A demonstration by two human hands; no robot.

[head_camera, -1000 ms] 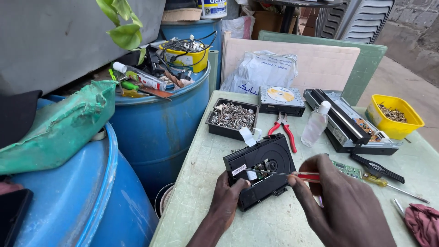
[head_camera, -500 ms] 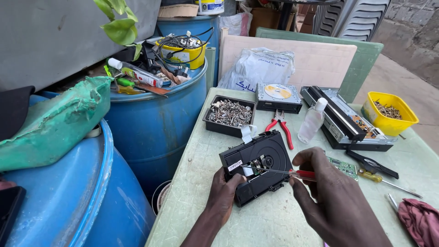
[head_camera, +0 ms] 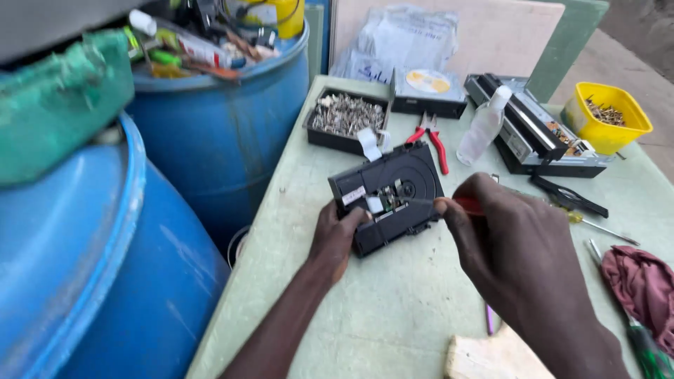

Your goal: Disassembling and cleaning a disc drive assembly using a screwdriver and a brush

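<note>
Steadying the black disc drive [head_camera: 390, 196] with left hand [head_camera: 335, 235] gripping its near-left corner; right hand [head_camera: 505, 242] pinches a red-handled screwdriver [head_camera: 449, 204], tip pointing left into it.

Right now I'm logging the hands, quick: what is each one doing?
Left hand: closed on the near edge of the black disc drive, steadying it.
Right hand: closed in a grip on a red-handled screwdriver, tip in the drive.

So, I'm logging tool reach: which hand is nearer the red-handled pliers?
Right. The right hand holds a screwdriver just below the pliers; the left hand grips the black disc drive at its near-left corner, farther away.
</note>
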